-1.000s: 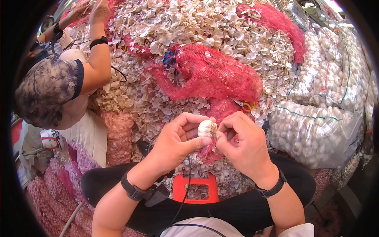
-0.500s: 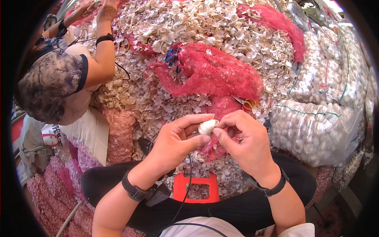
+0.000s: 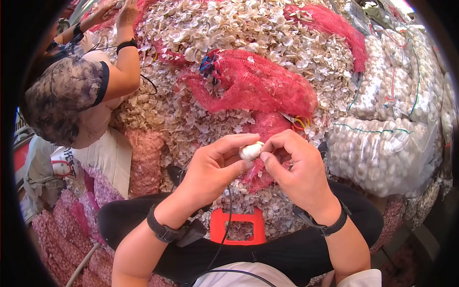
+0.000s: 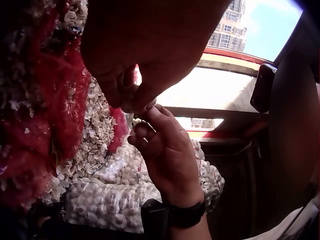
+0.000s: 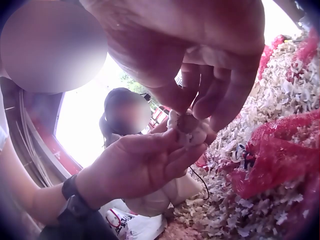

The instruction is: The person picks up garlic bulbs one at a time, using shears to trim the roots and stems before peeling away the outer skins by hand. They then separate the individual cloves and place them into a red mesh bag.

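A white garlic bulb [image 3: 251,151] is gripped between the thumb and fingers of my left hand [image 3: 213,167]. My right hand [image 3: 299,172] has its thumb and index finger pinched together at the bulb's right side. From the right wrist view, the bulb [image 5: 191,134] shows cloves around its base, with the left hand [image 5: 135,162] below it and the right hand's fingers above. In the left wrist view the bulb is dark and mostly covered by the left hand [image 4: 145,55]; the right hand [image 4: 172,155] reaches up to it.
Beyond the hands lies a heap of dry garlic skins [image 3: 181,119] with a red mesh bag [image 3: 263,81] and yellow-handled scissors [image 3: 301,123]. Clear bags of garlic [image 3: 377,155] stand at right. A red plastic piece [image 3: 259,227] is between the legs. Another person [image 3: 71,95] works at left.
The bulb has turned in my left hand, showing a smoother white side than a second ago. My right fingers have stayed close at its side. The other person's arms have shifted slightly right.
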Available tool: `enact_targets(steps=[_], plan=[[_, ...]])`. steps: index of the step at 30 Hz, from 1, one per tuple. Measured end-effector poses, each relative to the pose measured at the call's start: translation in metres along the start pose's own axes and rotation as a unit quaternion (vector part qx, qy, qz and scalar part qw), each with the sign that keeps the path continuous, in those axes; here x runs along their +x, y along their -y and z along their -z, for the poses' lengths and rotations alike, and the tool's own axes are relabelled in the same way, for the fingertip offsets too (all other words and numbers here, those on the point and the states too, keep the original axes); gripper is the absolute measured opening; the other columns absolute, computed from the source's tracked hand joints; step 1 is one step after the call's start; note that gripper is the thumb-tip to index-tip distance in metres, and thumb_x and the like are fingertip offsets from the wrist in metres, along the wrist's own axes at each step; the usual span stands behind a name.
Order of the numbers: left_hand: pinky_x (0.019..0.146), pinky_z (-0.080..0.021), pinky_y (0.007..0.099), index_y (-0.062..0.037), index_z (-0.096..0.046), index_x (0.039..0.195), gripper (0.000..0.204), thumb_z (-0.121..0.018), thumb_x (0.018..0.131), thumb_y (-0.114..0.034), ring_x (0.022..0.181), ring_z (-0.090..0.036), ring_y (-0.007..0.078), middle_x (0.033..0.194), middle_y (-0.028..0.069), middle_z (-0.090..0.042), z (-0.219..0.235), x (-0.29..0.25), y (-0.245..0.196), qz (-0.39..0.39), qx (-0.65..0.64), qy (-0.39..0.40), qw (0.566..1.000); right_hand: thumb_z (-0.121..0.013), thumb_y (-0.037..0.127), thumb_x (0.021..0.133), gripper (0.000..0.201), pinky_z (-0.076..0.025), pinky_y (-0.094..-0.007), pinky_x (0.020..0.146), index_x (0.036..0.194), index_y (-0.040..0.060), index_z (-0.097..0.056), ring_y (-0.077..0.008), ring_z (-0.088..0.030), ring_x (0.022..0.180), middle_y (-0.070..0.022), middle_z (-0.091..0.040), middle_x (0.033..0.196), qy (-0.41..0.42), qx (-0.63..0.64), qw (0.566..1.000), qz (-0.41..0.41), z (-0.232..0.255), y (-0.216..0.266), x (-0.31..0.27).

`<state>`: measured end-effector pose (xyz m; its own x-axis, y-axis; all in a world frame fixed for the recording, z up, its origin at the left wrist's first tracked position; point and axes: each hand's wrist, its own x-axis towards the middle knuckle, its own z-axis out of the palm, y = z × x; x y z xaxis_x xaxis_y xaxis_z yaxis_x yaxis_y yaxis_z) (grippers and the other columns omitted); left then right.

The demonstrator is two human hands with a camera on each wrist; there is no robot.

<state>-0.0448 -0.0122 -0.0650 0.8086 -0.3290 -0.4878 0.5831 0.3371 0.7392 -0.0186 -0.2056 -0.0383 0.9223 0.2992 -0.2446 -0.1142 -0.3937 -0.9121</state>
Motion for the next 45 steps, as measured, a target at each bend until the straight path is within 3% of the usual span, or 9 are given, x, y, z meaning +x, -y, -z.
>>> enact_targets(steps=[10,19,24,32,37,39,41,43,45], plan=[[0.105,-0.047,0.0332,0.0019,-0.052,0.130,0.047,-0.071,0.088,-0.001,0.120,-0.058,0.0179,0.129,0.0123,-0.060,-0.004,-0.012,0.000,-0.005,0.044,-0.026,0.999,-0.069,0.003,0.085,0.013,-0.052,-0.0274,0.062,0.096,0.0000,-0.062,-0.0139,-0.064,0.069,-0.0078,-0.062,0.085,-0.017,0.008,0.999,-0.042,-0.002,0.005,-0.015],[0.096,-0.052,0.0298,0.0005,-0.056,0.125,0.041,-0.072,0.088,-0.003,0.108,-0.063,0.0144,0.118,0.0093,-0.065,-0.006,-0.015,0.004,-0.041,0.050,-0.044,0.997,-0.072,0.004,0.083,0.015,-0.052,-0.0270,0.061,0.095,0.0006,-0.064,-0.0134,-0.063,0.068,-0.0076,-0.064,0.085,-0.027,-0.001,1.000,0.007,-0.007,0.003,-0.016],[0.096,-0.052,0.0302,0.0015,-0.056,0.124,0.043,-0.075,0.086,-0.005,0.109,-0.063,0.0156,0.118,0.0099,-0.064,-0.003,-0.014,0.004,-0.050,0.184,-0.040,0.981,-0.071,0.003,0.082,0.012,-0.051,-0.0268,0.060,0.091,0.0001,-0.063,-0.0133,-0.063,0.066,-0.0075,-0.063,0.084,-0.030,-0.011,0.999,0.029,-0.010,0.002,-0.015],[0.093,-0.053,0.0300,-0.0001,-0.056,0.124,0.043,-0.075,0.087,-0.008,0.107,-0.063,0.0148,0.117,0.0085,-0.065,-0.009,-0.012,-0.003,-0.010,0.049,-0.062,0.997,-0.070,0.001,0.083,0.010,-0.050,-0.0266,0.059,0.089,0.0003,-0.061,-0.0122,-0.064,0.068,-0.0073,-0.062,0.083,-0.024,-0.014,1.000,0.010,-0.004,0.005,-0.014],[0.093,-0.053,0.0305,-0.0003,-0.055,0.127,0.044,-0.074,0.087,-0.002,0.111,-0.061,0.0157,0.121,0.0099,-0.062,-0.004,-0.012,0.003,-0.073,0.146,-0.063,0.985,-0.071,0.005,0.087,0.030,-0.054,-0.0266,0.065,0.115,0.0012,-0.063,-0.0116,-0.066,0.074,-0.0072,-0.066,0.092,-0.056,0.072,0.995,-0.030,-0.007,0.017,-0.013],[0.095,-0.053,0.0312,0.0003,-0.053,0.131,0.049,-0.072,0.086,0.002,0.116,-0.058,0.0168,0.127,0.0119,-0.059,-0.005,-0.013,0.002,-0.183,0.251,-0.029,0.950,-0.072,0.007,0.088,0.039,-0.055,-0.0265,0.068,0.125,0.0018,-0.060,-0.0119,-0.067,0.079,-0.0069,-0.067,0.095,-0.023,0.089,0.995,-0.040,-0.004,0.019,-0.015],[0.098,-0.051,0.0328,0.0021,-0.054,0.130,0.047,-0.070,0.086,0.005,0.123,-0.054,0.0190,0.132,0.0135,-0.055,-0.006,-0.013,0.000,-0.187,0.248,-0.007,0.950,-0.071,0.007,0.089,0.035,-0.055,-0.0259,0.068,0.122,0.0008,-0.061,-0.0117,-0.067,0.082,-0.0079,-0.068,0.097,0.010,0.095,0.993,-0.071,-0.003,0.020,-0.015],[0.102,-0.050,0.0344,0.0037,-0.057,0.126,0.041,-0.069,0.086,0.005,0.127,-0.053,0.0210,0.134,0.0137,-0.054,-0.012,-0.014,-0.007,-0.103,0.040,-0.056,0.992,-0.071,0.006,0.089,0.034,-0.055,-0.0252,0.069,0.121,0.0002,-0.061,-0.0115,-0.068,0.085,-0.0084,-0.068,0.099,0.017,0.073,0.994,-0.075,0.000,0.015,-0.014],[0.103,-0.049,0.0347,0.0043,-0.058,0.124,0.039,-0.070,0.087,0.004,0.126,-0.054,0.0209,0.131,0.0137,-0.058,-0.010,-0.014,-0.012,-0.104,-0.002,-0.059,0.993,-0.071,0.004,0.088,0.035,-0.056,-0.0255,0.071,0.121,0.0004,-0.060,-0.0122,-0.068,0.086,-0.0085,-0.068,0.103,0.000,0.109,0.991,-0.077,0.000,0.013,-0.013]])
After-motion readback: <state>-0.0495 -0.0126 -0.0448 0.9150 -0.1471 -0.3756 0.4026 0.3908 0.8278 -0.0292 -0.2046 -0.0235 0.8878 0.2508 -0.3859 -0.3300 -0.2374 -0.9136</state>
